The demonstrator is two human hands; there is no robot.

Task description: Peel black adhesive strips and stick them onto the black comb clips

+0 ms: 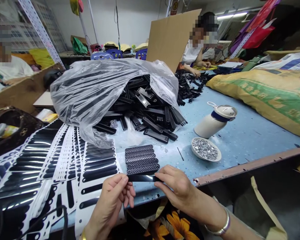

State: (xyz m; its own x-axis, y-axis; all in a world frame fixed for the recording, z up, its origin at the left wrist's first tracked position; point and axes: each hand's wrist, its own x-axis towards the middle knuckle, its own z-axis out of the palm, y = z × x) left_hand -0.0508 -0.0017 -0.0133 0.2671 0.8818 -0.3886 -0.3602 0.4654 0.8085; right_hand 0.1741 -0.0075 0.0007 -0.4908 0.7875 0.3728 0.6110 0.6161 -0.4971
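Note:
A glossy black strip (142, 178) is stretched level between my two hands at the front of the table. My left hand (117, 193) pinches its left end between thumb and forefinger. The right end is gripped by the fingers of my right hand (173, 183). Just beyond the strip, several black textured pieces (141, 159) lie side by side in a neat block. Sheets of black adhesive strips (97, 166) lie to the left of it, with gaps where the backing shows.
Behind stands a clear plastic bag (90, 86) spilling black parts (152, 116). To the right are a white bottle (211, 123), a bowl of small silvery pieces (206, 149) and a thin dark tool (180, 153). A person (193, 56) works at the far side; another sits far left.

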